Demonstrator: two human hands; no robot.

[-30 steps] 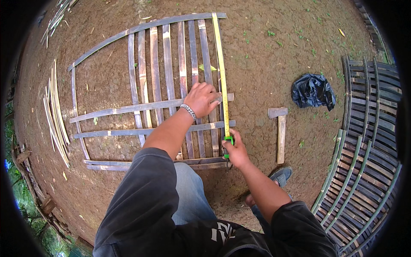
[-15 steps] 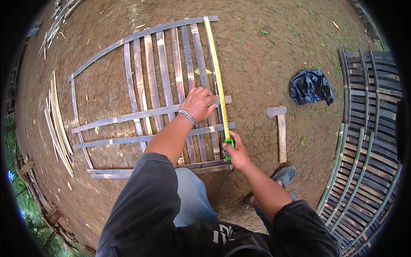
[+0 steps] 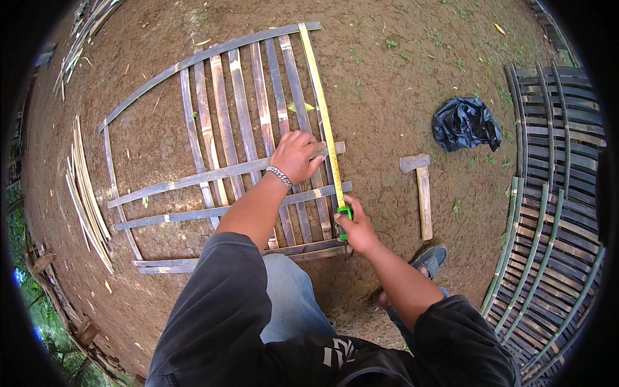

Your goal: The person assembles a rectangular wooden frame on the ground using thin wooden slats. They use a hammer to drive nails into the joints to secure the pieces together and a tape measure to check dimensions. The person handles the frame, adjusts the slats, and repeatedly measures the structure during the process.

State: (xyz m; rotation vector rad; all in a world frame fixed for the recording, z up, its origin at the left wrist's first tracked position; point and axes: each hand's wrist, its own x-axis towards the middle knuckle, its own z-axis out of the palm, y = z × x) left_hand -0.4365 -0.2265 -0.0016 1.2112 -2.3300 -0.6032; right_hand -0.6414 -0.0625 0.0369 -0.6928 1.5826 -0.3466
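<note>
A frame of flat bamboo slats lies on the ground before me, with long slats running away from me and crosspieces (image 3: pixel 187 179) laid over them. My left hand (image 3: pixel 296 157), with a chain bracelet at the wrist, has its fingers curled over the right part of one crosspiece. In my right hand (image 3: pixel 358 229) is a green and black tape measure (image 3: pixel 345 214), held at the frame's near right corner. Its yellow blade (image 3: pixel 321 100) is pulled out along the rightmost slat to the curved far crosspiece (image 3: pixel 213 50).
An axe (image 3: pixel 423 197) with a wooden handle lies to the right, below a crumpled black plastic bag (image 3: pixel 467 126). Finished-looking slatted panels (image 3: pixel 541 238) lie at the far right. Thin strips (image 3: pixel 89 193) rest at the left. My sandalled foot (image 3: pixel 430 260) is near the axe.
The whole view has shifted slightly. Both hands keep their places on the crosspiece and the tape measure, and the blade stays stretched along the frame.
</note>
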